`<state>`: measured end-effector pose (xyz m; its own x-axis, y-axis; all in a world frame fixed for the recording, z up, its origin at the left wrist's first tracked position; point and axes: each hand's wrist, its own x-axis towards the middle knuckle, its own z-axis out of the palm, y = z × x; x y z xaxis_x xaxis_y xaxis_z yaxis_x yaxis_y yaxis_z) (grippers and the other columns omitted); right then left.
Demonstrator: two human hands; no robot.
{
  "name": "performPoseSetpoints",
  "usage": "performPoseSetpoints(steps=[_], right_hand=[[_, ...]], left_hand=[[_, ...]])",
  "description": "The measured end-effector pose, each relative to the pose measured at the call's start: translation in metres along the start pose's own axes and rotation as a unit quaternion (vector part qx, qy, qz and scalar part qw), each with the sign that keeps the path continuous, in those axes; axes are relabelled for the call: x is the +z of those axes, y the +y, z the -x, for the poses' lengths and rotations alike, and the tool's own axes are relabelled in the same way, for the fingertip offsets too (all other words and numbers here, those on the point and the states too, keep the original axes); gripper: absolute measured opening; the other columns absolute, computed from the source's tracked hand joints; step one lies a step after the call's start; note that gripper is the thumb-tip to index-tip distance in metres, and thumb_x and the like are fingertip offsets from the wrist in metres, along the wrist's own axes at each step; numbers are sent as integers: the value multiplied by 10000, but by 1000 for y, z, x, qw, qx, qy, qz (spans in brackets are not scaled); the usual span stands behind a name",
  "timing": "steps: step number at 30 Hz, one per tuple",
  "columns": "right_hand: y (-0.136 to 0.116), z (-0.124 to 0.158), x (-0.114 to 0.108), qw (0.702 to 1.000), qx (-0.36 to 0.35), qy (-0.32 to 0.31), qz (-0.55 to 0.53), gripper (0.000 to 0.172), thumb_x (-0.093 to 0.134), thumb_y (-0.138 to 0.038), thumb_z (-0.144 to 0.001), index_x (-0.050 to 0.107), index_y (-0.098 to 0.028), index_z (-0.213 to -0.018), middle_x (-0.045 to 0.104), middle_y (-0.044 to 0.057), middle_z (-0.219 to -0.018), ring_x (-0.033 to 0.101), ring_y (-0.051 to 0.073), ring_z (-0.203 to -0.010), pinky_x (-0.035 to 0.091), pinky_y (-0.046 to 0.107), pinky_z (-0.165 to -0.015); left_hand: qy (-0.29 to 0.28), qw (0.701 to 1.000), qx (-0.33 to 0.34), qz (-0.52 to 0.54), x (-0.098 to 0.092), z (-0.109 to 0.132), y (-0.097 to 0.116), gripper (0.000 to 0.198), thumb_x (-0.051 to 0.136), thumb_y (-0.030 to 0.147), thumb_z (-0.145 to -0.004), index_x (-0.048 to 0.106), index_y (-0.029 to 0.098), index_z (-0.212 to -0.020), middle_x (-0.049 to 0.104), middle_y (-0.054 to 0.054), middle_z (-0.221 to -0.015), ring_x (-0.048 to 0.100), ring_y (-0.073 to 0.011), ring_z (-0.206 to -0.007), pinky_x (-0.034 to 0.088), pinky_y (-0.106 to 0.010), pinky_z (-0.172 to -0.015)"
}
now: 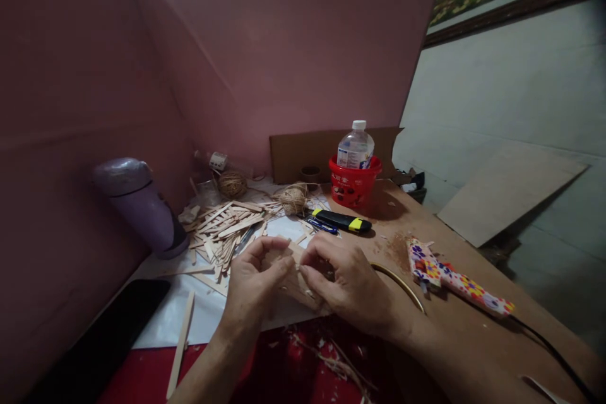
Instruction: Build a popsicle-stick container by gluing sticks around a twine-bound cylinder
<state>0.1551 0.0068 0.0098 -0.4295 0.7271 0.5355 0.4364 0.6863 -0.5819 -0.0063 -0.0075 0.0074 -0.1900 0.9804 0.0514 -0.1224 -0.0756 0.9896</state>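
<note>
Wood is what both hands are busy with: a small flat piece made of craft sticks (286, 263) is held between them, low over the near middle of the table, above the edge of a white sheet (203, 315). The left hand (253, 281) comes up from the bottom of the view with its wrist straight and its back to the camera. Thumb and forefinger curve into an arch, and their tips pinch the left end of the piece. The right hand (353, 287) reaches in from the right with the forearm lying across the brown tabletop (473, 341), knuckles up, fingers curled together and closed on the right end. The fingertips of the two hands nearly meet over the wood. How the piece is gripped underneath cannot be seen.

Just beyond the hands lies a loose heap of craft sticks (227, 227), and one long stick (182, 341) lies apart at the left. A black-and-yellow utility knife (343, 221) rests behind the right hand, with a ball of twine (292, 197) beside it. Further back stands a red bucket (353, 184) holding a water bottle (356, 145). To the right lies a flower-patterned glue gun (454, 279), near the forearm but not touching it.
</note>
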Motion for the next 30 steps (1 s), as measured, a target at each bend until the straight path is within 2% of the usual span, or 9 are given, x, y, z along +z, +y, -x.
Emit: performPoseSetpoints(steps=[5, 13, 19, 30], right_hand=[[1, -2, -2, 1000, 10, 4, -5, 109, 551, -134, -829, 542, -184, -733, 556, 5, -740, 503, 154, -699, 366, 295, -643], [3, -1, -2, 1000, 4, -27, -7, 74, 519, -173, -869, 542, -191, -801, 574, 16, -794, 510, 164, -731, 372, 300, -659], [4, 1, -1, 1000, -18, -21, 8, 80, 523, -174, -870, 532, -192, -793, 570, 20, -793, 502, 168, -728, 368, 299, -660], [7, 2, 2, 998, -51, -14, 39, 74, 499, -170, -875, 505, -201, -808, 574, 31, -805, 507, 182, -746, 379, 313, -682]], left_hand=[[-44, 999, 22, -3, -1, 0, -4, 362, 837, 250, -550, 674, 170, -863, 693, -32, -813, 608, -155, -718, 482, -239, -634], [-25, 999, 41, -13, 4, 1, -2, 316, 837, 239, -546, 673, 170, -808, 692, -32, -779, 617, -164, -722, 495, -246, -653], [-23, 999, 48, 3, 6, 1, -3, 297, 822, 205, -539, 678, 160, -796, 697, -31, -781, 623, -157, -727, 495, -235, -652], [-31, 998, 20, 49, 8, 4, 2, 291, 821, 168, -510, 668, 155, -757, 702, -26, -755, 632, -146, -713, 502, -226, -639]])
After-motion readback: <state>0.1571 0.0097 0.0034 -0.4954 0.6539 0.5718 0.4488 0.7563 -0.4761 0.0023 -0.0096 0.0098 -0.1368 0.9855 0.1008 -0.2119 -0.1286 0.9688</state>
